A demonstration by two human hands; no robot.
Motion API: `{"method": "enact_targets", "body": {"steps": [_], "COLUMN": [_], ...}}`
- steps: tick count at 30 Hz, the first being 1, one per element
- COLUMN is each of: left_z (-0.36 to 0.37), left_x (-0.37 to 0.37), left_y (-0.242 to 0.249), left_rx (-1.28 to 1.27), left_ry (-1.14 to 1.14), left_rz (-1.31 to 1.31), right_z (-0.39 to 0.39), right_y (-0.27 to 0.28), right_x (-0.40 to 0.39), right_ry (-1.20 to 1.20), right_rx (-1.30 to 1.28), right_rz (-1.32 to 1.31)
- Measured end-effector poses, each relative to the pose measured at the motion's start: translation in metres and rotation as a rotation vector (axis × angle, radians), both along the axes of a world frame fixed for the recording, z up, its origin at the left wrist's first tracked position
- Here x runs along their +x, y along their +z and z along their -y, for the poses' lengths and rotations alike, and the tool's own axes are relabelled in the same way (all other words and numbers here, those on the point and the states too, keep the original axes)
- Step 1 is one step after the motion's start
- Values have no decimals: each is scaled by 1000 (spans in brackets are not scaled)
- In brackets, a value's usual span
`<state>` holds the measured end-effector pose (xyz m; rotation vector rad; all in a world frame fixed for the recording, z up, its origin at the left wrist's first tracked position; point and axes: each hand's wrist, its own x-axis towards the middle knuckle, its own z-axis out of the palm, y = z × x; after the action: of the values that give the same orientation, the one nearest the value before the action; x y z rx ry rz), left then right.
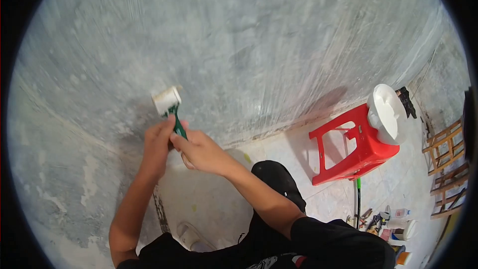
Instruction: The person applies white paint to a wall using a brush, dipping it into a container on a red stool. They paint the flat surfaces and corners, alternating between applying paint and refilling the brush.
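A paintbrush with a green handle and a white-coated head is held up at the grey, streaky wall. Its bristle end overlaps the wall surface in this view. Close below the brush head, my left hand has its fingers closed on the handle. My right hand is closed around the handle's lower end, right beside the left, with the thumb along it.
To the right stands a red plastic stool carrying a white bowl of white paint-like stuff. Wooden frames lean farther right. Assorted bottles and tools lie on the pale tiled floor. My dark-clad knee is below my hands.
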<state>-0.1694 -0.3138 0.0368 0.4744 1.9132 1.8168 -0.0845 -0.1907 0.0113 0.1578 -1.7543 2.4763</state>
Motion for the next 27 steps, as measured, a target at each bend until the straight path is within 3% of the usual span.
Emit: {"method": "enact_targets", "body": {"steps": [3,6,9,11,12,14,18,21,23,27], "left_z": [7,17,42,57,64,75,78,83,91,85], "left_x": [24,45,62,75,81,85,93,91,87,98], "left_y": [-11,-36,-54,-55,-52,-40,-28,-10,-9,26], "left_rx": [-78,-117,-311,-721,-722,-1037,-1074,-1075,-1088,-1154], "left_ry": [-64,-92,-225,-520,-511,-962,-857,-659,-608,-504], "left_rz": [54,114,186,-104,-102,-495,-316,-445,-446,-361], "right_z": [-11,-14,-17,-28,-30,-33,-21,-14,-9,-1], "right_y": [-23,-82,-135,-147,-151,-154,-177,-169,-169,-169], "right_x": [16,22,15,18,20,17,15,10,9,3], "right_ry": [98,166,224,60,69,117,99,110,130,179], "right_rx": [-45,-121,-106,723,723,940,1043,1002,843,773], "right_rz": [26,15,146,-13,-17,21,-11,-31,-37,-41]}}
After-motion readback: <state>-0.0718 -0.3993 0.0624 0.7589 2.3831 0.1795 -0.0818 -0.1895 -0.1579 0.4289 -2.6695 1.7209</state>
